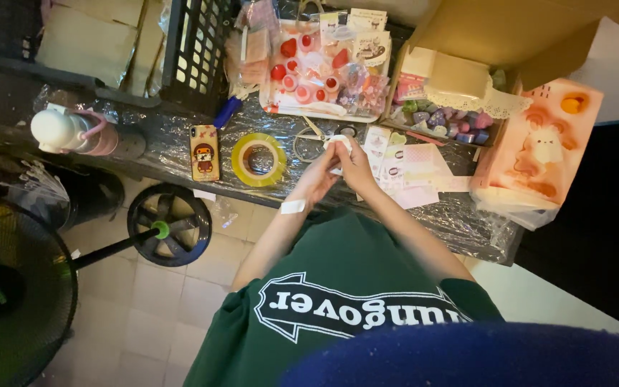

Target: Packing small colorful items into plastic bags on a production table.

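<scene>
Both my hands meet over the plastic-covered table [166,147]. My left hand [317,178] and my right hand [357,165] pinch a small white piece [339,143] between their fingertips; what it is cannot be made out. A white strip [293,206] sticks to my left wrist. Scissors [311,140] lie just beyond my left hand, and a roll of clear yellowish tape [258,159] sits to their left. Sheets of small stickers and pastel paper [404,170] lie under and to the right of my right hand.
A phone in a cartoon case [204,152] and a white-and-pink bottle [73,131] lie on the left. A tray of red and pink trinkets [317,72], a cardboard box of small items [445,107] and a pink bunny box [539,150] stand behind. A floor fan [8,287] is lower left.
</scene>
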